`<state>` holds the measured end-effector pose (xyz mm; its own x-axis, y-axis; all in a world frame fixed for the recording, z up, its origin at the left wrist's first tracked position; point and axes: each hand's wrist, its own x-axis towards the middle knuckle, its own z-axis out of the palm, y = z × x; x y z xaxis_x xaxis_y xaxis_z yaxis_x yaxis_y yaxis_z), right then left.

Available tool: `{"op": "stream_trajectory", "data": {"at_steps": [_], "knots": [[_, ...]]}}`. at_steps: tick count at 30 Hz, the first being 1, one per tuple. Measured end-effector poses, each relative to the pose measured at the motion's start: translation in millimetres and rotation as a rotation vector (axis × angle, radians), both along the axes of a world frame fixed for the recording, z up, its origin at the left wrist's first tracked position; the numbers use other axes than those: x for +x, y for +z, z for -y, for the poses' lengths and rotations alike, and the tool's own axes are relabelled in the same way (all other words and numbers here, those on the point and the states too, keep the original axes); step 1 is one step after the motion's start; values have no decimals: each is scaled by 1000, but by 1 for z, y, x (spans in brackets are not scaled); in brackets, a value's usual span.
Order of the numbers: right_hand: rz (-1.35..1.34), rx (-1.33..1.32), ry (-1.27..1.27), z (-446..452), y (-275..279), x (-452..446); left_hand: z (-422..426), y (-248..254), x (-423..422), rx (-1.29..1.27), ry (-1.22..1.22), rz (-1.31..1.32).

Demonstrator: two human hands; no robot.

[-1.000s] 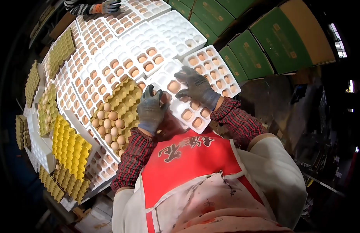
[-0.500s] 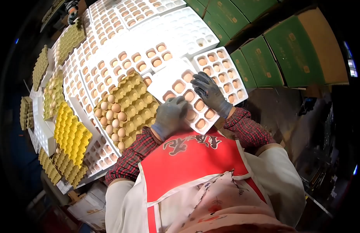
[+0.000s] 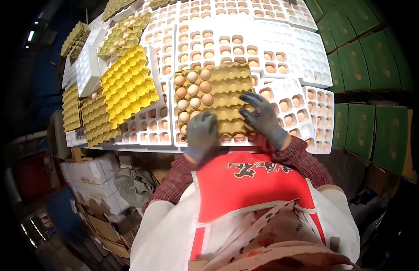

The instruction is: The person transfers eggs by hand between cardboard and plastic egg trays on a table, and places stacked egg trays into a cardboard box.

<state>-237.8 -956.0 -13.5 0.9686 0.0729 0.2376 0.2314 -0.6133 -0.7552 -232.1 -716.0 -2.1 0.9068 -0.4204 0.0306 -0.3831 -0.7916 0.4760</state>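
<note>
A brown pulp egg tray (image 3: 230, 99) lies in front of me, with several eggs (image 3: 193, 90) in its left columns and bare cups on the right. My left hand (image 3: 203, 134), in a grey glove, is over the tray's near edge beside the lowest eggs. Its fingers are curled and their tips are hidden, so any egg in them does not show. At the tray's right side is my right hand (image 3: 265, 121), also gloved, with thumb and fingers apart and nothing visible between them. To its right, a white foam tray (image 3: 290, 97) of eggs sits tilted.
White foam trays (image 3: 218, 27) filled with eggs cover much of the table. A yellow egg tray (image 3: 128, 88) and more pulp trays (image 3: 99, 115) stand at left. Green boxes (image 3: 358, 128) are stacked along the right. White cartons (image 3: 93, 180) sit below the table's left side.
Both hands have left the white foam tray and moved left to the brown pulp tray. The view has turned, and the pulp tray now lies straight ahead.
</note>
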Motion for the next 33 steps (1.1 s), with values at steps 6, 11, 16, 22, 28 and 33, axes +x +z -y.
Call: {"op": "stream_trajectory", "data": {"at_steps": [6, 11, 16, 22, 28, 33], "knots": [[-189, -564, 278, -110, -43, 77, -116, -32, -10, 311, -37, -40], [-199, 201, 102, -95, -31, 72, -128, -46, 2, 165, -153, 40], [-226, -462, 387, -154, -33, 50, -131, -51, 10, 122, -235, -24], [-317, 156, 174, -127, -17, 54, -159, -44, 29, -918, 311, -520], [-189, -713, 117, -160, -22, 86, -121, -31, 52, 73, -233, 80], [-180, -794, 129, -161, -37, 90, -113, -47, 55, 144, -259, 135]]}}
